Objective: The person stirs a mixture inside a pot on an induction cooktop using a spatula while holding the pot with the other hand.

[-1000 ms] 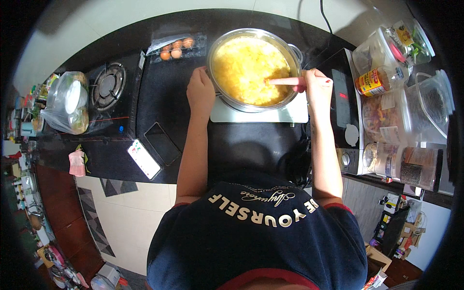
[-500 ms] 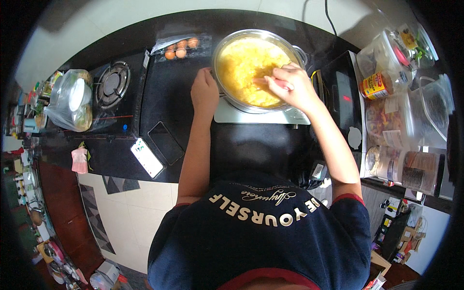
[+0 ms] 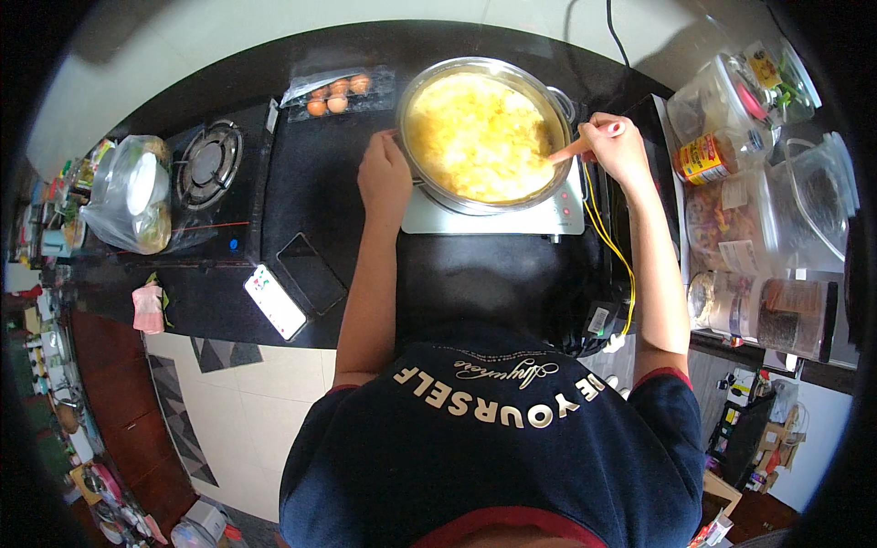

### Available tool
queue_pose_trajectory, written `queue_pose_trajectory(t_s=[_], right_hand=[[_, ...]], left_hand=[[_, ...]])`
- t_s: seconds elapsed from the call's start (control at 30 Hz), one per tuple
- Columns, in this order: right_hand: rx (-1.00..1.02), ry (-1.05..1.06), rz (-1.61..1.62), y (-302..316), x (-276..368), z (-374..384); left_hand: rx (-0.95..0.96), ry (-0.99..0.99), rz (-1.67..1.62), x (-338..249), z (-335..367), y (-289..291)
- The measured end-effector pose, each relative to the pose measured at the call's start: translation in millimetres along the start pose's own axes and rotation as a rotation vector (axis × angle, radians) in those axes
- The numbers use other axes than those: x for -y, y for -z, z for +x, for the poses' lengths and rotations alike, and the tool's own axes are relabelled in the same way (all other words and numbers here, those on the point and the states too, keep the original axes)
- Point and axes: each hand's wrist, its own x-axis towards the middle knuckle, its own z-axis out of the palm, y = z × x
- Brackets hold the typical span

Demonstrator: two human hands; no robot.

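A wide steel pot (image 3: 408,170) full of steaming yellow, lumpy food (image 3: 475,137) stands on a white induction cooker (image 3: 493,222). My left hand (image 3: 384,173) is closed at the pot's left side, where a handle would be; the fingers cover it. In my right hand (image 3: 619,151), just beyond the pot's right rim, is a light brown cooking spatula or spoon (image 3: 568,151) with a hole in its pinkish handle end. It slants down to the left across the rim, its working end not clearly visible in the food.
Several eggs (image 3: 338,87) lie in plastic behind and left of the pot. A lit phone (image 3: 276,301) is near the counter's front edge, with a gas burner (image 3: 210,160) and a bagged container (image 3: 142,187) farther left. Yellow cables (image 3: 614,242) and plastic tubs (image 3: 731,224) are to the right.
My right hand has moved right, from over the pot to beyond its rim, bringing the utensil with it. My left hand stays at the pot's left side.
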Motion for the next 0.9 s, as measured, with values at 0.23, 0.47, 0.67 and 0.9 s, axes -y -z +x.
queue_pose_trajectory(t_s=[0.23, 0.47, 0.67, 0.9], right_hand=[[0.119, -0.225, 0.561, -32.0, 9.2, -18.7], [0.038, -0.231, 0.763, -54.8, 20.3, -22.6], [-0.165, -0.063, 0.849, -40.6, 28.8, -17.5], [-0.161, 0.207, 0.493, -14.8, 38.1, -9.4]], left_hand=[[-0.006, 0.016, -0.014, 4.3, 0.9, -1.4], [-0.005, 0.014, -0.017, 6.6, 3.0, -3.8], [-0.012, 0.003, -0.034, 9.1, 1.5, -2.8], [-0.003, 0.011, -0.038, 6.3, 0.9, -0.8]])
